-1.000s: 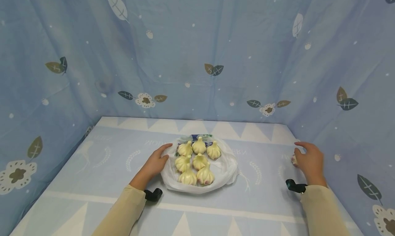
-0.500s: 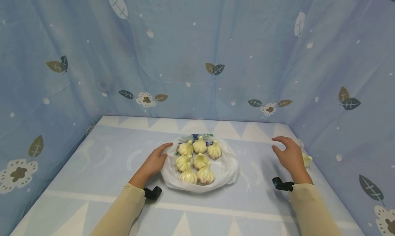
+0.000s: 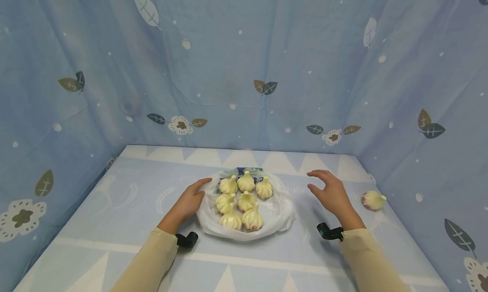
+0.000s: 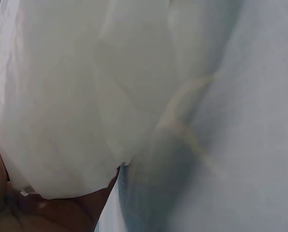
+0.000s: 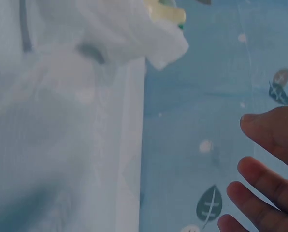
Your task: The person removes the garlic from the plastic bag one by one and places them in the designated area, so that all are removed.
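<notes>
A white plastic bag (image 3: 282,207) sits mid-table in the head view, its mouth spread and rolled down. Several garlic bulbs (image 3: 253,218) lie inside it. My left hand (image 3: 188,202) rests against the bag's left side, index finger and thumb apart at the rim; in the left wrist view the bag (image 4: 76,106) hides part of the fingers. To the right of the bag, my right hand (image 3: 331,193) is raised with fingers spread and nothing in them. Another garlic bulb (image 3: 372,200) lies on its side beyond that hand, near the table's right edge.
The table (image 3: 129,241) wears a pale blue and white printed cloth. Blue patterned curtains (image 3: 236,63) enclose it at the back and both sides. Dark cameras are strapped at both wrists, including one on the right wrist (image 3: 329,232).
My right hand has moved left from the right edge toward the bag, uncovering the garlic bulb that lies there. My left hand has stayed at the bag.
</notes>
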Demonstrator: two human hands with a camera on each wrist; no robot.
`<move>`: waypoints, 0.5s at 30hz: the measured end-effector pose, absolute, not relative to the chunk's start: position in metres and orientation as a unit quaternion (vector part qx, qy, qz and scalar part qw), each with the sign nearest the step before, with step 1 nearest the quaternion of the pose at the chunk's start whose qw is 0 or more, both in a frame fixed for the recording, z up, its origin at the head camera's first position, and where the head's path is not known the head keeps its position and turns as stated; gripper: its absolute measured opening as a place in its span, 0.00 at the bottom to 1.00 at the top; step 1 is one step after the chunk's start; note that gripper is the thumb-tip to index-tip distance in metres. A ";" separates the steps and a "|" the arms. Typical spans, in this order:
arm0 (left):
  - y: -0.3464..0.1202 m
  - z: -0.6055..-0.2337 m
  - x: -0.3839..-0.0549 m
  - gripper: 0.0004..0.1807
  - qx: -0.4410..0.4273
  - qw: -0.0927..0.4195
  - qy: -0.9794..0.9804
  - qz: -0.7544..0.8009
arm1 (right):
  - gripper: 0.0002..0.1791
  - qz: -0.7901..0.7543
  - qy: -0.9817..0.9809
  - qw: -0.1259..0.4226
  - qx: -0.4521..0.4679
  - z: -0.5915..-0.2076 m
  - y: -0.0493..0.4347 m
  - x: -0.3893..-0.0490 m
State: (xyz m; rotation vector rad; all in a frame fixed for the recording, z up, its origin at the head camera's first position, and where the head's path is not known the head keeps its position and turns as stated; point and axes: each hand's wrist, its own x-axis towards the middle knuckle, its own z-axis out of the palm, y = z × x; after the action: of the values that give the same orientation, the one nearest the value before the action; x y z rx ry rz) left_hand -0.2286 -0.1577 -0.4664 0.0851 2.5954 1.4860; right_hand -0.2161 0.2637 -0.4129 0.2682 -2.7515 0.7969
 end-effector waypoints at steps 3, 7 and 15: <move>-0.157 -0.466 -0.228 0.27 0.027 0.075 0.865 0.495 | 0.21 0.272 -0.947 0.124 0.117 -0.414 0.251 -0.216; -0.156 -0.465 -0.227 0.27 0.029 0.074 0.864 0.497 | 0.22 0.270 -0.943 0.121 0.151 -0.414 0.235 -0.216; -0.155 -0.467 -0.227 0.27 0.025 0.078 0.865 0.495 | 0.22 0.297 -0.927 0.067 0.220 -0.419 0.206 -0.214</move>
State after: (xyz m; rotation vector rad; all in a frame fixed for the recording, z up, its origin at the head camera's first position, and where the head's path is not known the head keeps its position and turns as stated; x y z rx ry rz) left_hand -0.2269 -0.1549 -0.4670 0.0754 2.5910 1.4814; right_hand -0.2143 0.2060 -0.4190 0.6621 -2.7945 0.8951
